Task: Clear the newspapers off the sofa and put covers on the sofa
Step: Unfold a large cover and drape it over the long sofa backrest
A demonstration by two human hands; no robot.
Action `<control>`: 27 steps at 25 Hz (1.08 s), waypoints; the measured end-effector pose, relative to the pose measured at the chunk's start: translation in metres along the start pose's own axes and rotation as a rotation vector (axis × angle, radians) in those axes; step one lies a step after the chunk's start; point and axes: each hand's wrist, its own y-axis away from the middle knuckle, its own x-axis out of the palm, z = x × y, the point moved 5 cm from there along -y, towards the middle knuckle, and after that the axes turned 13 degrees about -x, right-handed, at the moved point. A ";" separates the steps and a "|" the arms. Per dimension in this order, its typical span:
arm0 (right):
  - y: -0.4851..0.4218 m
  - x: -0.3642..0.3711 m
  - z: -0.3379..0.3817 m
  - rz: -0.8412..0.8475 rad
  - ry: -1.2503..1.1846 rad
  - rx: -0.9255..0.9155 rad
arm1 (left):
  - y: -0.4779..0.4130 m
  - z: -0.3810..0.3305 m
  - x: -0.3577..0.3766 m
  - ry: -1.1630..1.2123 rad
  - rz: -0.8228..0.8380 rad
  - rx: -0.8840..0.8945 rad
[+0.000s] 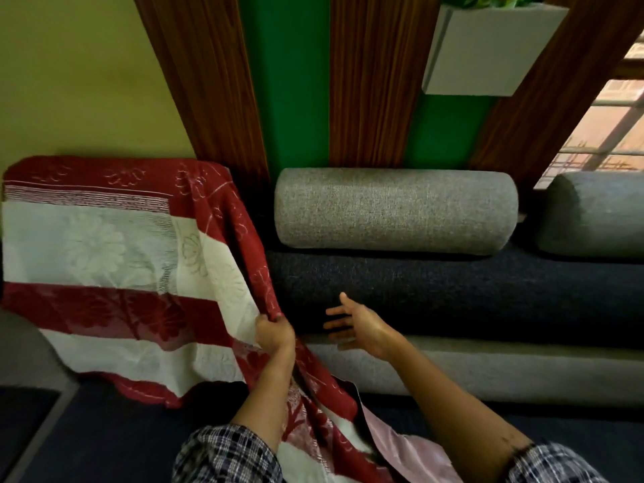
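Note:
A red and white striped cover [104,259] with flower patterns drapes over the left section of the sofa back and hangs down toward me, its pink underside showing at the bottom. My left hand [273,332] grips the cover's right edge in a fist. My right hand [359,325] hovers with fingers spread in front of the bare dark blue sofa back [470,291], holding nothing. No newspapers are in view.
A grey bolster cushion [393,210] lies on top of the sofa back, with a second grey bolster [592,214] at the right. Wood and green wall panels rise behind. A white box planter [488,47] hangs on the wall. A window grille is at far right.

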 end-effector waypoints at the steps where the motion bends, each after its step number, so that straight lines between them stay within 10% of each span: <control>1: -0.001 -0.001 -0.001 -0.014 0.038 -0.015 | 0.000 0.001 -0.002 0.022 -0.019 -0.004; 9: 0.012 0.032 0.010 0.070 0.127 -0.213 | 0.043 -0.040 -0.018 0.492 0.310 0.046; 16: 0.045 -0.014 0.034 -0.157 0.295 -0.377 | 0.063 -0.051 -0.026 0.289 0.392 0.133; 20: 0.067 -0.028 0.059 -0.373 0.612 -0.554 | 0.108 -0.074 -0.041 -0.149 0.021 0.762; 24: 0.101 -0.025 0.086 -0.380 0.567 -0.860 | 0.145 -0.084 0.004 -0.672 0.546 1.105; 27: 0.122 -0.038 0.097 -0.444 0.519 -0.956 | 0.165 -0.095 0.006 -0.635 0.500 1.156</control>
